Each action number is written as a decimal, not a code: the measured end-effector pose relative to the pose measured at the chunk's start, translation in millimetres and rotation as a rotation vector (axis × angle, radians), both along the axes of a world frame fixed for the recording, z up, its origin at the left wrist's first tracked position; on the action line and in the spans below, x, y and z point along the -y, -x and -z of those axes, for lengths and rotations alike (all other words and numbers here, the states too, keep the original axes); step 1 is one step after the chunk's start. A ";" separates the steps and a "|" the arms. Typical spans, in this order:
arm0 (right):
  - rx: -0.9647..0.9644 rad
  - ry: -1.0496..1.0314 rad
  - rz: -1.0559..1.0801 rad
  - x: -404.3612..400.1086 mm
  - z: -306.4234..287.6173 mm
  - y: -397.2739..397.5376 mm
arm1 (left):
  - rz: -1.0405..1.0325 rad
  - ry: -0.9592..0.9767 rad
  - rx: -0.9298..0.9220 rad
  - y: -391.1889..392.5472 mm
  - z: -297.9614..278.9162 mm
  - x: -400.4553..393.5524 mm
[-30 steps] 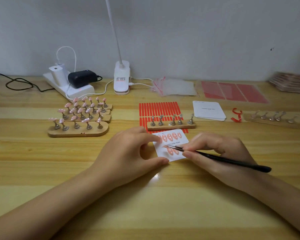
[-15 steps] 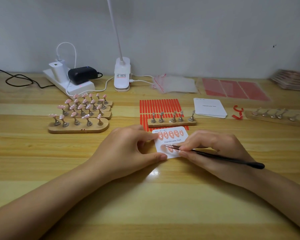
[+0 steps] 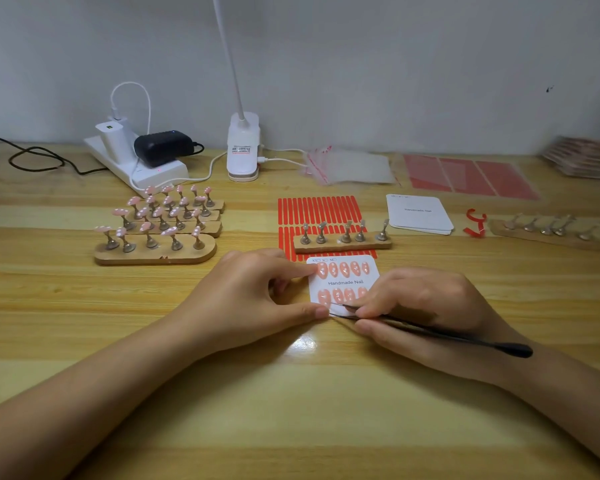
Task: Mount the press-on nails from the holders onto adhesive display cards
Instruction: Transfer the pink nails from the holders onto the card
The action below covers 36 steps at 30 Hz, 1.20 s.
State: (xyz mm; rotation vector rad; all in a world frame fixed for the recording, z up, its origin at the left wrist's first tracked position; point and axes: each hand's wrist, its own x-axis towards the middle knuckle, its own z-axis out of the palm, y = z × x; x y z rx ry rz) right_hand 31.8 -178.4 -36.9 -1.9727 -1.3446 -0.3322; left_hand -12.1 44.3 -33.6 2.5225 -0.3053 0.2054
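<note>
The right hand (image 3: 426,306) pinches black tweezers (image 3: 430,332), their tips at the near edge of the display card (image 3: 343,283), which lies on the wooden table (image 3: 84,306). The left hand (image 3: 253,299) pinches that card's left edge between forefinger and thumb. The card carries five pink nails in its top row; the bottom row shows four, and a fifth may be hidden under the right fingers. The holder (image 3: 342,242) just behind stands bare, as does another (image 3: 548,233) at far right. Judging by this, one card is nearly done. Loaded holders (image 3: 156,230) at left and the blank cards (image 3: 420,213) remain.
</note>
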 end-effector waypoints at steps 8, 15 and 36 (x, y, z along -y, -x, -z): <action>-0.167 -0.292 0.229 1.7 -5.6 1.2 | 0.040 0.023 0.083 2.6 0.1 -0.8; -0.293 -0.039 0.486 7.8 -1.0 -15.2 | -0.030 -0.076 0.142 7.9 -2.5 1.5; -0.878 -0.291 0.312 9.2 -13.5 -14.8 | 0.004 0.113 0.106 8.0 -1.0 3.5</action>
